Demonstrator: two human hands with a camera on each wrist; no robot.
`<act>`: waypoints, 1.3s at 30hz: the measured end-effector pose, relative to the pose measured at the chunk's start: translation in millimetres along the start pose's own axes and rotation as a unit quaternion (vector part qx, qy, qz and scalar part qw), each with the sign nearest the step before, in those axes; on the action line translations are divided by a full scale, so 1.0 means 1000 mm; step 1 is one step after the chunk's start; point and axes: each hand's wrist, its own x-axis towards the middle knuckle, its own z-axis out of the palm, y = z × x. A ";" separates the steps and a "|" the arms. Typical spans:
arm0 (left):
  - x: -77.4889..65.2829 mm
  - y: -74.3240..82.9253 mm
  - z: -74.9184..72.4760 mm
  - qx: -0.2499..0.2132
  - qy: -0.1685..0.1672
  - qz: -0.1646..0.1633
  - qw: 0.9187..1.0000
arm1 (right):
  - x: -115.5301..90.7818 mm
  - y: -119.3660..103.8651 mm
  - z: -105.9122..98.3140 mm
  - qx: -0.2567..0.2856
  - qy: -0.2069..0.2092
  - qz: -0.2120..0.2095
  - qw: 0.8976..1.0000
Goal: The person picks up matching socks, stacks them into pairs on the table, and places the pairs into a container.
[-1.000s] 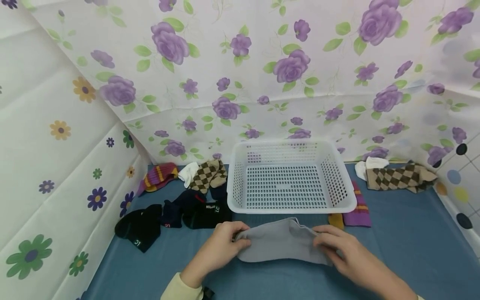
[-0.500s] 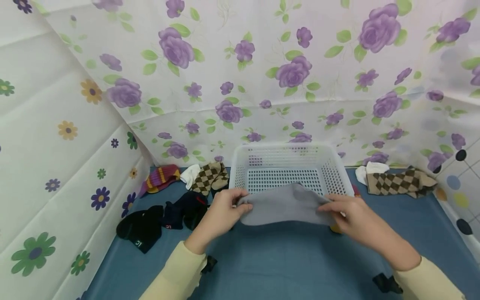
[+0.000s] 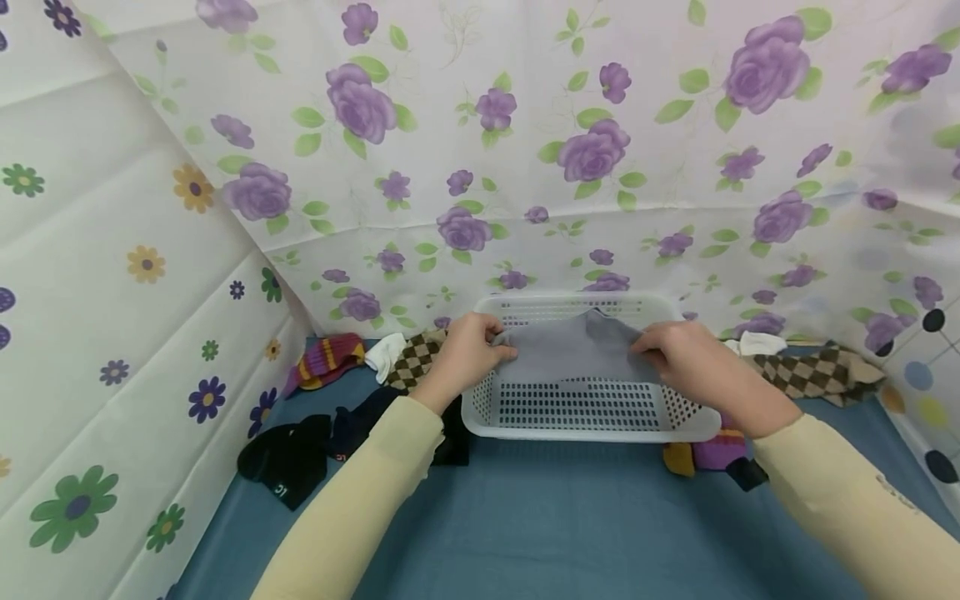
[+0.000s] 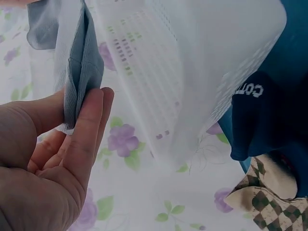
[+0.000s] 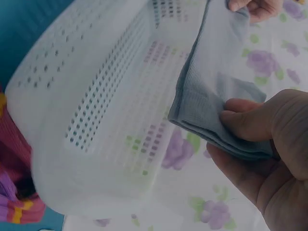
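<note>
A pair of grey socks point(image 3: 570, 350) is stretched flat between both hands, held over the white basket point(image 3: 592, 433) in the head view. My left hand point(image 3: 474, 350) pinches one end between thumb and fingers; the left wrist view shows the ribbed knit point(image 4: 79, 62) gripped there. At the other end, my right hand point(image 3: 682, 362) pinches the socks' cuff, whose stacked layers show in the right wrist view point(image 5: 211, 106). Through the slots of the basket's floor, below the socks, the blue surface shows.
Left of the basket lie black socks point(image 3: 288, 458), purple-and-orange striped socks point(image 3: 326, 362), white socks point(image 3: 386, 354) and argyle socks point(image 3: 414, 360). Striped purple socks point(image 3: 718, 452) lie by its right front corner, more argyle socks point(image 3: 821, 373) farther right. A flowered sheet point(image 3: 525, 167) hangs behind.
Both hands have lifted the grey socks and moved them away from the body, from in front of the basket to over it. The basket has stayed in place.
</note>
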 end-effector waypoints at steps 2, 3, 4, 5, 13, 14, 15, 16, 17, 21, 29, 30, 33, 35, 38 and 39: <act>0.009 0.003 0.000 -0.001 -0.008 -0.007 1.000 | 0.008 0.007 0.000 0.003 -0.010 0.016 1.000; 0.013 0.003 0.000 -0.001 -0.009 -0.011 1.000 | 0.012 0.011 0.000 0.005 -0.015 0.025 1.000; 0.018 0.004 0.001 0.001 -0.010 -0.011 1.000 | 0.016 0.014 0.001 0.008 -0.022 0.035 0.999; 0.022 0.004 0.002 0.002 -0.014 -0.012 1.000 | 0.019 0.017 0.002 0.013 -0.028 0.045 0.998; 0.054 -0.002 0.015 0.007 -0.065 -0.034 0.997 | 0.033 0.035 0.014 0.044 -0.086 0.081 0.992; 0.058 -0.003 0.017 0.007 -0.070 -0.041 0.997 | 0.035 0.038 0.016 0.047 -0.089 0.079 0.992; 0.061 -0.002 0.019 0.009 -0.076 -0.050 0.996 | 0.038 0.041 0.017 0.049 -0.092 0.078 0.991; 0.064 -0.002 0.021 0.012 -0.080 -0.058 0.995 | 0.039 0.044 0.018 0.054 -0.096 0.080 0.991; 0.067 -0.001 0.024 0.017 -0.085 -0.066 0.994 | 0.042 0.047 0.019 0.060 -0.101 0.082 0.990; 0.075 0.004 0.034 0.046 -0.092 -0.085 0.991 | 0.048 0.056 0.024 0.077 -0.123 0.103 0.984; 0.080 0.002 0.041 0.062 -0.100 -0.112 0.987 | 0.069 0.058 0.043 0.069 -0.179 0.161 0.968; 0.081 0.000 0.042 0.061 -0.102 -0.124 0.985 | 0.072 0.058 0.045 0.069 -0.187 0.168 0.966; 0.083 -0.004 0.046 0.067 -0.102 -0.149 0.981 | 0.079 0.058 0.050 0.055 -0.200 0.177 0.962; 0.086 -0.006 0.048 0.072 -0.101 -0.150 0.981 | 0.082 0.058 0.051 0.042 -0.199 0.180 0.962; 0.088 -0.008 0.052 0.085 -0.102 -0.136 0.982 | 0.087 0.056 0.051 0.020 -0.195 0.175 0.965; 0.089 -0.008 0.053 0.091 -0.103 -0.135 0.981 | 0.088 0.055 0.051 0.016 -0.195 0.170 0.966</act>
